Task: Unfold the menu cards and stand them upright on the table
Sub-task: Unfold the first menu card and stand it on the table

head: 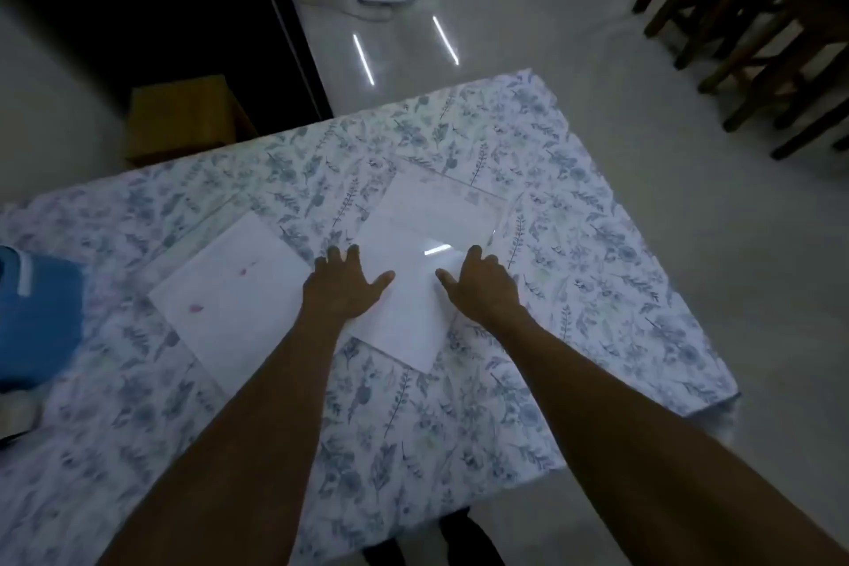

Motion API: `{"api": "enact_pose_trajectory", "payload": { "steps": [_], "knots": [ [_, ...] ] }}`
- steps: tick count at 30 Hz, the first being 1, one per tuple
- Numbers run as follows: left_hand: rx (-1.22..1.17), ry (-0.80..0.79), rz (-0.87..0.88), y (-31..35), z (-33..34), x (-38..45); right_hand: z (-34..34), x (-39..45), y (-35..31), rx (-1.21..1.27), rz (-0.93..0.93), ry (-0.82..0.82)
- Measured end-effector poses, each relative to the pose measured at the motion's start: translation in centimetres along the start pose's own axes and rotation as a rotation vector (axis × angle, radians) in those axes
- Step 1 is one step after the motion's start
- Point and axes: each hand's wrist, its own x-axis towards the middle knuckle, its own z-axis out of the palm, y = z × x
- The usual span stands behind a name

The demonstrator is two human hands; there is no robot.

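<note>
I note two flat white glossy menu cards on the floral-clothed tabletop (528, 207). The right-hand white card (413, 253) lies under both hands; the second white card (229, 290), with pink specks, lies just beside it to the left, untouched. My left hand (342, 287) and right hand (480, 287) rest palm-down on the near half, fingers spread, gripping nothing. I judge this pins the card before unfolding. Neither card stands upright yet.

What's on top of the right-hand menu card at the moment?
Both hands lie flat on the right menu card: left hand on its left edge, right hand on its right. A light glare shows between them. The card's surface beneath the palms is covered.
</note>
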Motion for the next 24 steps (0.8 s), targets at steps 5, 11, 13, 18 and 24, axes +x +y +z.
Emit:
{"api": "enact_pose_trajectory", "payload": {
  "steps": [5,11,13,18,24],
  "knots": [
    [-0.06,0.077,-0.009,0.5,-0.2,1.3,0.3,1.1,-0.4,0.077,0.108,0.051],
    [-0.207,0.043,-0.008,-0.7,-1.3,1.5,-0.3,1.3,0.0,0.426,0.253,0.051],
    [-0.214,0.021,0.013,-1.7,-1.3,1.1,-0.9,1.2,0.3,0.589,0.339,0.025],
    [-0.278,-0.034,0.074,-3.6,-0.8,-0.7,-1.7,-0.4,1.7,0.853,0.429,-0.12],
    [-0.449,-0.024,0.161,-4.3,-2.8,-3.2,-3.2,-4.7,1.0,0.805,0.348,-0.006]
  ]
}}
